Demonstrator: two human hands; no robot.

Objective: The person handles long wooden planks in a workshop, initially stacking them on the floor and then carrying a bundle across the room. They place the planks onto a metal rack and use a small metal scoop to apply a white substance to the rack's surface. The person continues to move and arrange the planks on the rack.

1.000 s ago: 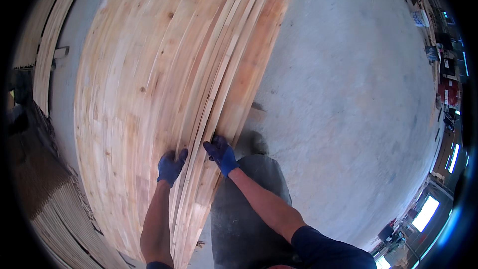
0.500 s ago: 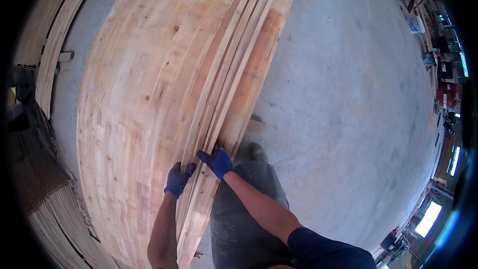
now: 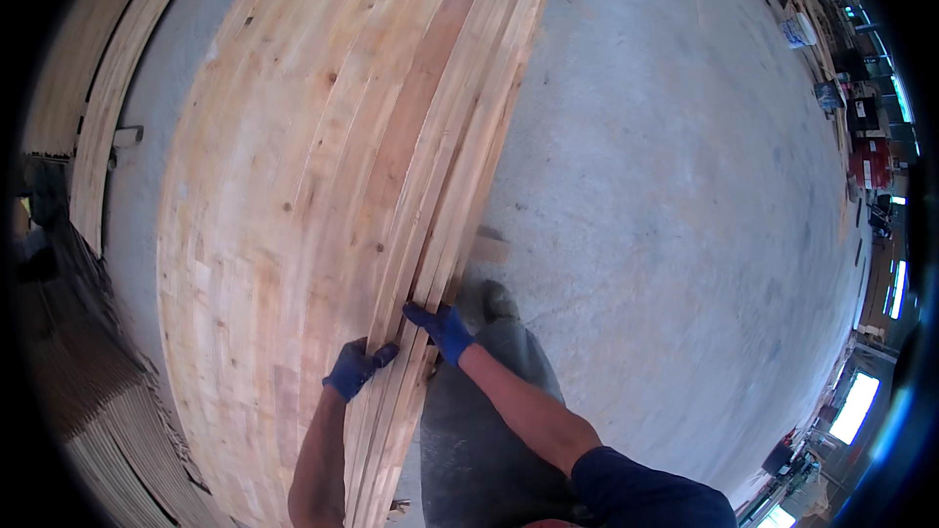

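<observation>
Gray concrete floor (image 3: 665,235) stretches beside long wooden strips (image 3: 455,215) lying along the right edge of a broad wood panel (image 3: 264,235). Blue-gloved, the right hand (image 3: 442,330) clasps the strips' outer side; the left hand (image 3: 360,369) curls against their inner side, its hold impossible to tell. Stacked boards (image 3: 127,450) lie at lower left, a red box (image 3: 869,164) at far right.

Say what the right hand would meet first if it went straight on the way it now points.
Pointing toward the picture's upper left, the right hand would probably first meet the long wooden strip just ahead of it. Depth is unclear, so it might pass over the top instead.
</observation>
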